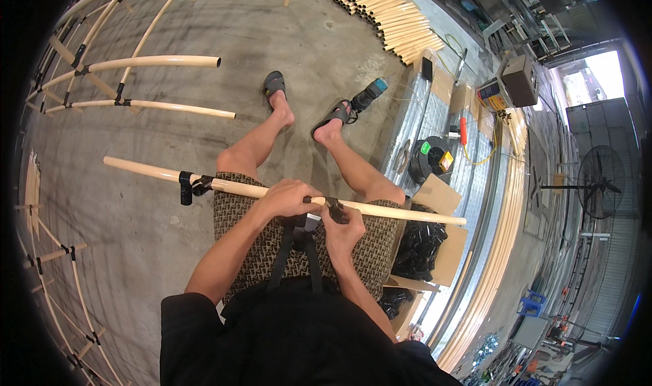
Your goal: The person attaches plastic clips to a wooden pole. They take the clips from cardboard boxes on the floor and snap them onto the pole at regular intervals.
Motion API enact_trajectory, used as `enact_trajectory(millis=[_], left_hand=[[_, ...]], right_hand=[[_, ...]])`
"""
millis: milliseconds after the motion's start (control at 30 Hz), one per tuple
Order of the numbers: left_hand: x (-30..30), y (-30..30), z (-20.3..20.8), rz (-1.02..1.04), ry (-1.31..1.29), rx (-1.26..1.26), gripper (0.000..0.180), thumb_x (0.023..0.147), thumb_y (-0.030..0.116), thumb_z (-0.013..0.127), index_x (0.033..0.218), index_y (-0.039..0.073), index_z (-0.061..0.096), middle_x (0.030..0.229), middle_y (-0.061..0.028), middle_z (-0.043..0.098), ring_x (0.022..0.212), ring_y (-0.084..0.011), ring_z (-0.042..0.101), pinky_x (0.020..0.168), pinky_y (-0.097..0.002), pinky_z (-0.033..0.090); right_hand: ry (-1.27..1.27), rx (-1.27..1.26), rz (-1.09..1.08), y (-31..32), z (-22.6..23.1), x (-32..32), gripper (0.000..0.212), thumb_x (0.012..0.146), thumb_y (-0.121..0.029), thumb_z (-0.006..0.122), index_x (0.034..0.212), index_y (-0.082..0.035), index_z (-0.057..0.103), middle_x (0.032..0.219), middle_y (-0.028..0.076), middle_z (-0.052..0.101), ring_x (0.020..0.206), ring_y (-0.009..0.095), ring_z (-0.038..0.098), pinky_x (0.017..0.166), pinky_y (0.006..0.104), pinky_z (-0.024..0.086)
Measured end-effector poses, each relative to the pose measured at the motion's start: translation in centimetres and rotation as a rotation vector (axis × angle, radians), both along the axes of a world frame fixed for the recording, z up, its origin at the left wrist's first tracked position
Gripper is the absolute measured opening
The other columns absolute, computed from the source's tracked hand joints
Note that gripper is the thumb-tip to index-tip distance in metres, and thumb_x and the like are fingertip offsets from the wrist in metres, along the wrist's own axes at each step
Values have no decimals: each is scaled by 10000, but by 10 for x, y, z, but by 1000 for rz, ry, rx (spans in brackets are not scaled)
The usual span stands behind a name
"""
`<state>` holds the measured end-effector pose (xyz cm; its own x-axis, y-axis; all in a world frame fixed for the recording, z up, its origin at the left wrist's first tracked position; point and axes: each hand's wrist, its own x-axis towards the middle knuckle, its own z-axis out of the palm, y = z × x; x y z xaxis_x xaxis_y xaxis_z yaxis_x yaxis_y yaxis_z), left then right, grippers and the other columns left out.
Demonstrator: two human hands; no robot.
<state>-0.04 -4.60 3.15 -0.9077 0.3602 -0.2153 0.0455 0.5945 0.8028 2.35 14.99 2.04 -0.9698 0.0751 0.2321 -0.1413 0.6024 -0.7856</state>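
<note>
Pole: long pale pole (258, 190) lies across the lap.
Left hand (288, 197): wrapped around the pole.
Right hand (345, 226): closed on black clip (334, 208) at the pole.
Other clamp: black clamp (186, 186), farther left along the pole.

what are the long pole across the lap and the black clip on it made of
The long pole looks like bamboo or rattan: pale tan, round, matte; the similar poles nearby show hollow ends. The black clip seems to be moulded plastic, dark and slightly glossy, though metal cannot be ruled out. Both hands, left hand and right hand, grip the pole.
</note>
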Motion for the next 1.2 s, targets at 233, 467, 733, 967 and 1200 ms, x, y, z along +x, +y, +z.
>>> enact_trajectory(millis=[233,467,733,967,1200], left_hand=[[4,6,-10,73,114,2,368,872,345,716,1149,109,769,989,-171,751,910,-396,704,788,-488,542],[5,3,2,43,50,-17,338,870,351,712,1132,146,776,967,-162,751,916,-390,704,794,-496,539],[-1,-1,-4,5,-18,1,364,873,416,719,1150,188,777,905,-162,746,872,-401,702,776,-483,538],[-6,-3,-20,-2,-95,83,396,852,472,736,1158,226,789,898,-141,753,867,-369,713,774,-466,538],[-11,-5,-17,-43,-223,82,421,842,487,735,1163,219,788,910,-121,761,858,-338,717,775,-446,536]], right_hand=[[-19,108,-1,-5,9,-3,370,750,-201,897,935,41,686,875,184,683,760,334,703,700,425,557],[12,136,34,-1,7,-2,351,755,-197,885,918,32,675,854,180,681,753,355,698,688,432,555],[25,177,85,1,8,0,342,768,-195,874,953,14,676,847,161,680,739,343,699,667,423,557],[116,180,139,1,11,-4,331,776,-191,864,992,-7,691,837,151,678,712,338,700,631,424,559],[139,255,181,3,15,-5,334,785,-166,857,1034,-11,697,850,147,686,728,340,701,660,421,566]])
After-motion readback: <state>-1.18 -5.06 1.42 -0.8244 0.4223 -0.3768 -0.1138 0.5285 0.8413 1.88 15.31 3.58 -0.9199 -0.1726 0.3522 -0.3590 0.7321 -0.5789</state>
